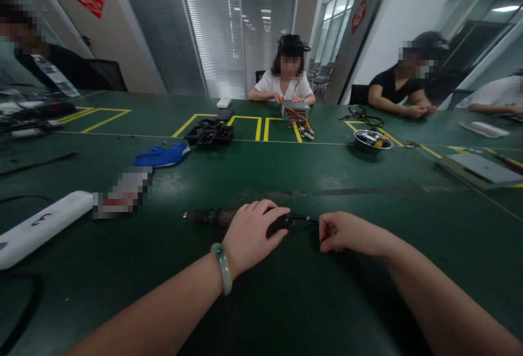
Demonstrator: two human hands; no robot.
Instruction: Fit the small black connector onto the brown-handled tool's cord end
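Note:
A dark electric screwdriver point(223, 217) lies sideways on the green table, its metal tip pointing left. Over its body rests my left hand point(255, 230), fingers wrapped round the right end, with a green bangle on the wrist. From that end a black cable point(304, 218) runs to the right. My right hand point(335, 231) is curled closed at the cable, its fingertips turned down near the tabletop; how much of the cable it holds is hidden.
A white power strip point(44, 228), a blurred flat object and a blue glove point(161, 155) lie left. Black frames point(210, 132) and a metal bowl point(372, 142) stand farther back. Across the table, a person handles a grey box point(296, 107) with wires; others sit either side.

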